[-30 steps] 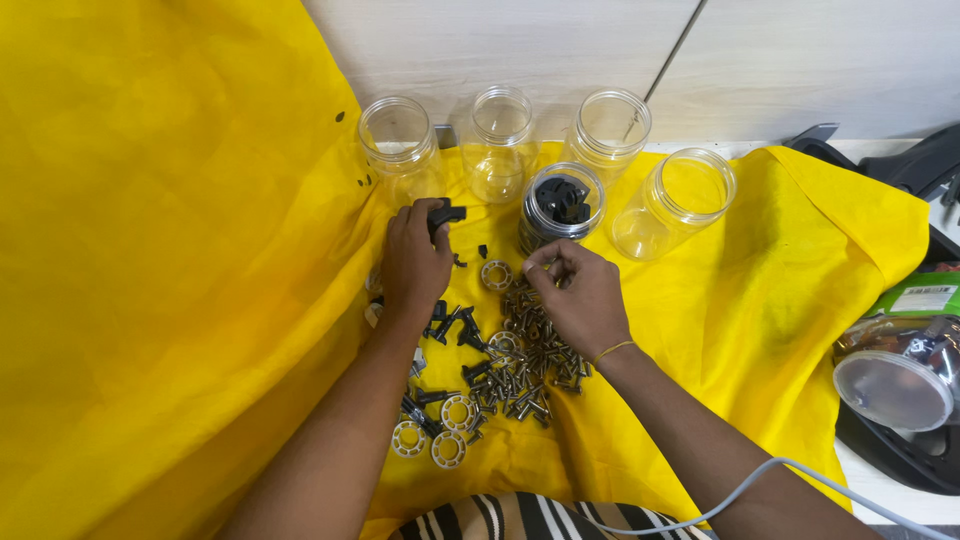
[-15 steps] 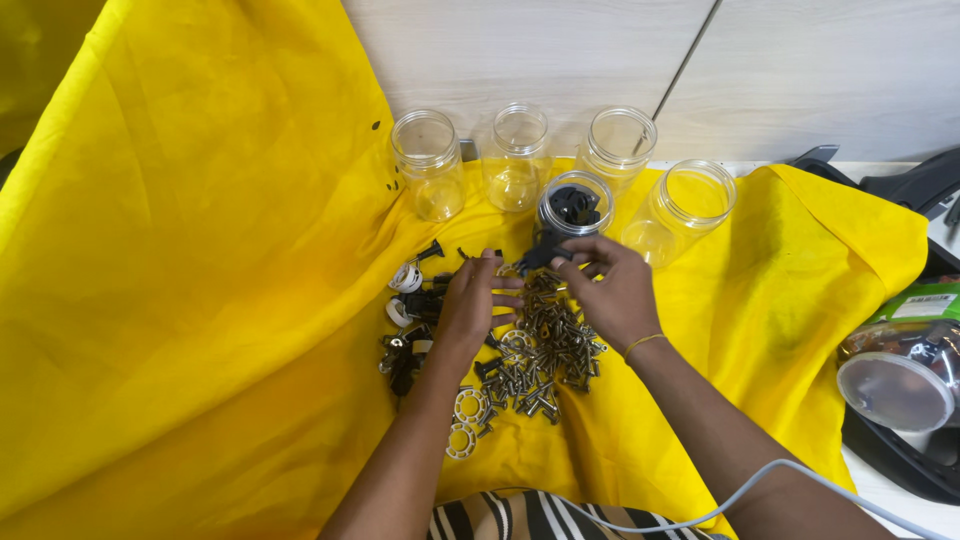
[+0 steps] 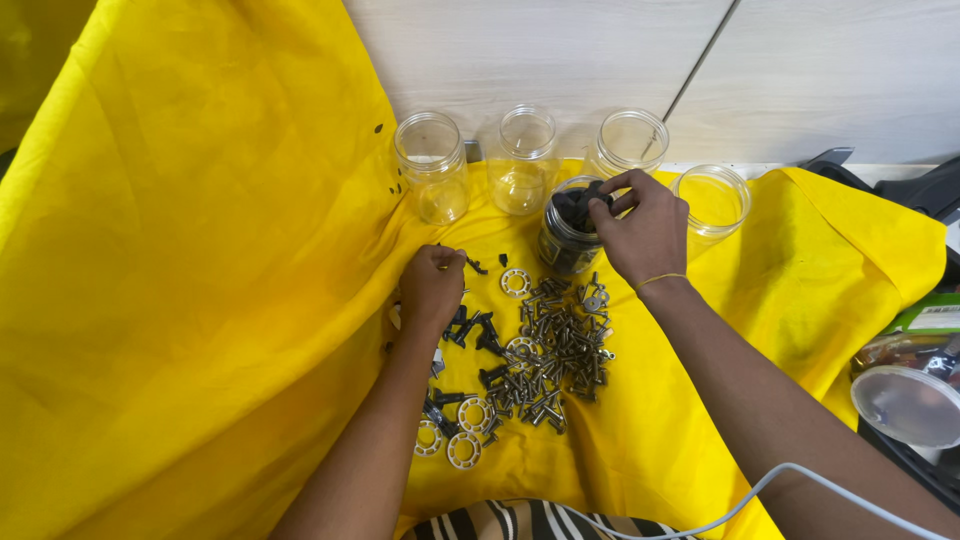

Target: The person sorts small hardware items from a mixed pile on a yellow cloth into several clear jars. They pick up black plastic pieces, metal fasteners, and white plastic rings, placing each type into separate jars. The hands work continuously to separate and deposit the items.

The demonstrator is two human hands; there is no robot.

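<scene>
**Black parts held over the dark-filled jar**

A clear jar (image 3: 568, 240) partly filled with small black parts is seen standing upright on the yellow cloth (image 3: 200, 300), just in front of a row of clear jars set along the wall. The right hand (image 3: 645, 235) is placed directly over the jar's mouth, with the fingertips pinched on a dark piece at the rim; whether the piece is gripped firmly or only touched cannot be told. The jar lies straight below those fingertips, with its long axis vertical, so the right hand is by far the nearer one.

The left hand (image 3: 432, 285) is lowered to the cloth well to the left of the jar, loosely curled, with its fingertips on or beside a small black part (image 3: 476, 266); what is grasped, if anything, is hidden under the fingers.

Between and below the hands, a heap of metal screws (image 3: 555, 350) is spread out, flanked by scattered black pieces and several white ring-shaped washers (image 3: 516, 282). Behind, three empty jars are lined up: one (image 3: 432, 165) at the left, one (image 3: 524, 158) in the middle, one (image 3: 630, 142) behind the right hand. A fourth jar (image 3: 712, 200) is set to the right. A white cable (image 3: 740, 500) is draped across the right forearm.
</scene>
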